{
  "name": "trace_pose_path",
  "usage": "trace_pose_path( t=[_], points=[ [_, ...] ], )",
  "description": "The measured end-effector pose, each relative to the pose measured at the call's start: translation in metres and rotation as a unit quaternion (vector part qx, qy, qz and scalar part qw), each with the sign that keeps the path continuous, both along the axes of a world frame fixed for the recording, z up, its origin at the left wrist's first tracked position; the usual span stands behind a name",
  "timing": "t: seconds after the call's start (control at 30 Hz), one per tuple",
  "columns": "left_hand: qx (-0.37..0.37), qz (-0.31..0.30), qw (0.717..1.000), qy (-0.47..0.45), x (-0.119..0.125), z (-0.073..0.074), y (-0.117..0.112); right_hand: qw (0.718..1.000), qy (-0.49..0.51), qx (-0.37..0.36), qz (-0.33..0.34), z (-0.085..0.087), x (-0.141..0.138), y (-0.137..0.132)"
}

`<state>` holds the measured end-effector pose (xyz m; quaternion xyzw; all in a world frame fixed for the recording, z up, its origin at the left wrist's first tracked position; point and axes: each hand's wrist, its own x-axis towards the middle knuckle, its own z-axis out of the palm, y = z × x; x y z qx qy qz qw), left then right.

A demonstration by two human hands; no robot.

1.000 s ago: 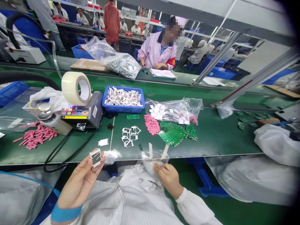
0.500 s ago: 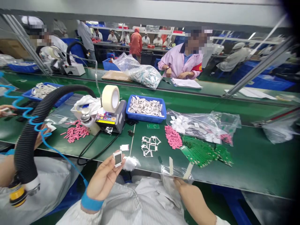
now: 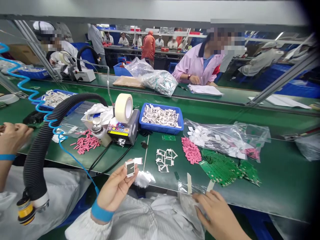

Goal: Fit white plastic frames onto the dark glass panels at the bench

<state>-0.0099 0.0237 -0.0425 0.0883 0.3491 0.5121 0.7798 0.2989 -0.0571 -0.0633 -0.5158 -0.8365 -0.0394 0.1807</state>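
My left hand (image 3: 117, 186), with a blue wrist strap, pinches a small white-framed display screen (image 3: 130, 169), its dark face tilted up toward me. My right hand (image 3: 215, 210) is at the table's front edge, over a clear plastic bag (image 3: 188, 203) fixed there with strips of masking tape (image 3: 189, 183). Its thumb and fingers are apart, and I see nothing between them. Beyond my left hand lies a white flat piece (image 3: 138, 161), with crumpled clear film (image 3: 144, 179) just to the right. Several white frames (image 3: 163, 169) lie mid-table.
Green circuit boards (image 3: 220, 168) and pink strips (image 3: 191, 150) lie to the right, before a bag of white parts (image 3: 212, 135). Behind are a blue tray (image 3: 161, 128) and a machine (image 3: 123, 135) topped by a tape roll (image 3: 124, 108). A black hose (image 3: 35, 156) and co-worker's hand (image 3: 13, 140) are left.
The camera view has shifted slightly. My right hand has come up from the bag's mouth and its fingers now show spread. My left hand still holds the display screen.
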Motion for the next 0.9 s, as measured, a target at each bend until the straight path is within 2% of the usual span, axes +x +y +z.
trace_pose_path(
  t=[0.07,0.1,0.13,0.17,0.2,0.23,0.3,0.37,0.47,0.53,0.63,0.73,0.77,0.83,0.9],
  points=[
    [-0.007,0.010,1.000,-0.008,-0.003,0.001,-0.001,0.987,0.120,-0.108,0.009,0.030,-0.022,0.021],
    [-0.012,0.019,1.000,-0.012,-0.004,0.001,-0.002,0.962,0.202,-0.182,0.004,0.042,-0.039,0.036],
    [-0.019,0.030,0.999,-0.017,-0.005,0.002,-0.003,0.921,0.302,-0.247,-0.012,0.051,-0.059,0.054],
    [-0.028,0.041,0.999,-0.021,-0.006,0.002,-0.004,0.852,0.420,-0.312,-0.031,0.056,-0.081,0.074],
    [-0.039,0.053,0.997,-0.026,-0.008,0.003,-0.005,0.755,0.538,-0.369,-0.063,0.057,-0.105,0.094],
    [-0.050,0.065,0.996,-0.030,-0.010,0.004,-0.006,0.721,0.574,-0.381,-0.076,0.055,-0.128,0.114],
    [-0.071,0.091,0.993,-0.037,-0.015,0.005,-0.008,0.672,0.612,-0.405,-0.096,0.043,-0.171,0.147],
    [-0.079,0.118,0.989,-0.039,-0.024,0.005,-0.010,0.631,0.637,-0.425,-0.122,0.028,-0.202,0.168],
    [-0.075,0.153,0.985,-0.032,-0.039,0.002,-0.015,0.577,0.670,-0.439,-0.160,0.011,-0.227,0.183],
    [-0.072,0.167,0.983,-0.026,-0.048,-0.001,-0.017,0.555,0.684,-0.441,-0.173,0.007,-0.234,0.188],
    [-0.082,0.187,0.979,-0.024,-0.058,-0.006,-0.015,0.546,0.693,-0.438,-0.169,0.013,-0.239,0.188],
    [-0.098,0.208,0.972,-0.038,-0.056,-0.006,-0.005,0.562,0.694,-0.432,-0.125,0.034,-0.230,0.169],
    [-0.101,0.211,0.971,-0.048,-0.052,-0.004,-0.001,0.576,0.686,-0.433,-0.096,0.044,-0.224,0.159],
    [-0.103,0.193,0.973,-0.077,-0.041,0.001,0.008,0.633,0.641,-0.434,-0.011,0.067,-0.208,0.135],
    [-0.098,0.138,0.979,-0.116,-0.026,0.008,0.014,0.746,0.526,-0.391,0.120,0.087,-0.192,0.114]
  ],
)
